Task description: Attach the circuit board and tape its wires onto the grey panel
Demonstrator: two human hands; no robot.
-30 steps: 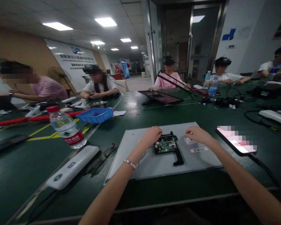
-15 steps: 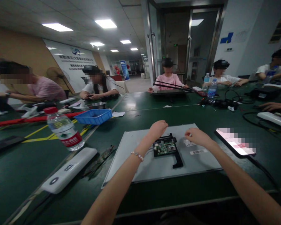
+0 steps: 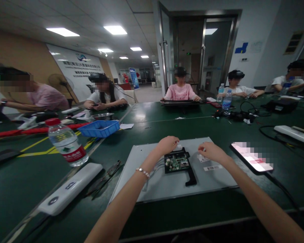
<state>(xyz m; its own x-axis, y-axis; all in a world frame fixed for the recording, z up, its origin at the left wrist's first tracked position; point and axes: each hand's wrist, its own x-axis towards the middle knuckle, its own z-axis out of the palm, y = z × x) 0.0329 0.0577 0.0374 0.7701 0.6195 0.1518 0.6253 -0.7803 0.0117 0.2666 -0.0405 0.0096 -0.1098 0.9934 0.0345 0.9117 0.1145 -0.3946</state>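
Note:
A grey flat panel point(image 3: 139, 168) lies on the green table before me. Fixed near its middle is a black bracket point(image 3: 191, 175) around a green circuit board point(image 3: 176, 164). My left hand point(image 3: 168, 145) is over the bracket's far edge, its fingers drawn together. A small white piece point(image 3: 178, 147) shows at those fingertips; whether they grip it is unclear. To the right, my right hand point(image 3: 210, 151) hovers above the panel with curled fingers pressed together, near a white label point(image 3: 203, 158). What it holds, if anything, is hidden. Thin grey cables point(image 3: 153, 168) run beside my left wrist.
Left of the panel lie eyeglasses point(image 3: 105, 179), a white power bank point(image 3: 71, 189), a water bottle point(image 3: 67, 143) and a blue tray point(image 3: 100, 129). A lit phone point(image 3: 252, 157) with a cable sits at the right. Several people sit around the table.
My left hand has lowered slightly, and the white piece now shows by its fingertips. My right hand keeps its curled pose. Across the table, a person's long dark object has come down level.

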